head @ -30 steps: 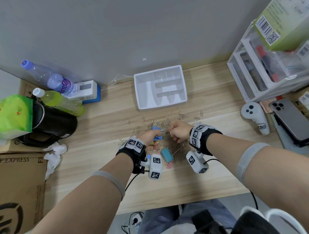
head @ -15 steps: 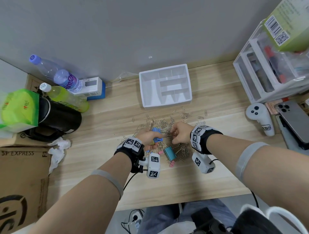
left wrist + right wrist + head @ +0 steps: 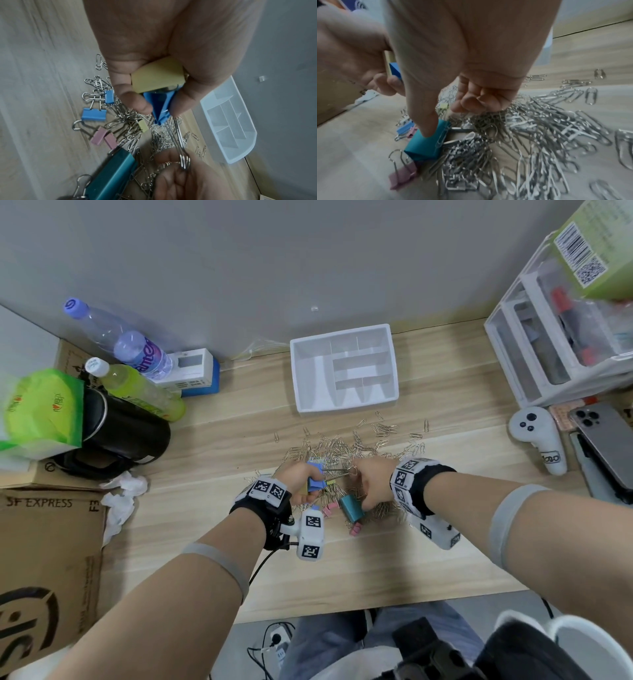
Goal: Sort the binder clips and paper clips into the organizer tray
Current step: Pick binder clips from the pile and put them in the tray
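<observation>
A white organizer tray (image 3: 346, 406) with empty compartments stands at the back of the desk, also seen in the left wrist view (image 3: 240, 152). In front of it lies a heap of silver paper clips (image 3: 342, 445) (image 3: 539, 128). My left hand (image 3: 301, 477) grips a blue binder clip (image 3: 161, 106) and a yellow binder clip (image 3: 157, 79) together. The blue clip's wire handles reach my right hand (image 3: 370, 484). Its fingers (image 3: 484, 94) are curled over the heap. Its thumb tip rests on a large teal binder clip (image 3: 424, 146) (image 3: 351, 506). Small blue clips (image 3: 93, 115) and pink clips (image 3: 104, 138) lie beside the heap.
At the left stand two bottles (image 3: 137, 354), a black kettle (image 3: 120, 433) and a cardboard box (image 3: 44, 542). A white controller (image 3: 541, 440), a phone (image 3: 606, 446) and a drawer unit (image 3: 555, 344) sit at the right. The desk's front edge (image 3: 342, 611) is near my lap.
My hands have drawn slightly apart, so the blue clip's handles now show between them. My right thumb has come down onto the teal clip.
</observation>
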Demonstrator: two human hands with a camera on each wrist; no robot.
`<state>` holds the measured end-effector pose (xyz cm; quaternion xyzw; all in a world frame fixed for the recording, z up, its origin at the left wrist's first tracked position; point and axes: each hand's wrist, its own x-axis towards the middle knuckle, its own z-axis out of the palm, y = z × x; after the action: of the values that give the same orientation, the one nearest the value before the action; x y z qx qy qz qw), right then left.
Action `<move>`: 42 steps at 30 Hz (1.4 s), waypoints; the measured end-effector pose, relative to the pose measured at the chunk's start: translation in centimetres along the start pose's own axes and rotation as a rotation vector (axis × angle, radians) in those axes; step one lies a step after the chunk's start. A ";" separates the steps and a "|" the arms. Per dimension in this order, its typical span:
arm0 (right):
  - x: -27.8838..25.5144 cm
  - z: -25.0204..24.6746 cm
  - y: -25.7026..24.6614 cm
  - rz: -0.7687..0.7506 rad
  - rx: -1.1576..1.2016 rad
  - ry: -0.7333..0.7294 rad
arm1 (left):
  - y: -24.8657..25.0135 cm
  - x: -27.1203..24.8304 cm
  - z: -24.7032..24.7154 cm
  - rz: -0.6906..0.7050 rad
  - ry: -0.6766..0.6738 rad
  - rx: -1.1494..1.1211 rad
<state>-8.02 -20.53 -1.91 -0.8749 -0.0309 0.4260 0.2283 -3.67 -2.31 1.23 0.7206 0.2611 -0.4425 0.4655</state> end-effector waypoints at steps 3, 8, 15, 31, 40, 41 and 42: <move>-0.2 0.3 0.1 -0.023 -0.038 -0.005 | -0.5 0.2 -0.5 -0.013 0.002 -0.007; 0.1 1.0 -0.7 -0.092 -0.138 -0.034 | -1.4 0.6 -0.8 -0.030 0.042 -0.066; 0.6 2.0 -1.9 -0.141 -0.356 0.006 | -2.0 0.8 -1.0 -0.032 0.088 -0.101; -1.3 -2.9 -0.9 -0.197 0.289 0.023 | 1.4 -1.3 -3.0 -0.062 0.089 -0.040; -0.6 -4.7 -0.3 -0.128 0.638 -0.012 | 1.0 -1.0 -3.6 -0.048 0.131 -0.061; -0.6 -4.7 -0.4 -0.114 0.704 -0.032 | 0.8 -0.9 -3.5 -0.049 0.130 -0.060; -0.6 -4.7 -0.5 -0.099 0.803 -0.066 | 0.7 -0.7 -3.5 -0.050 0.129 -0.061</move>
<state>-4.73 -22.01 1.19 -0.6996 0.0886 0.4208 0.5707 -2.11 0.59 2.79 0.7265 0.3216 -0.3986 0.4582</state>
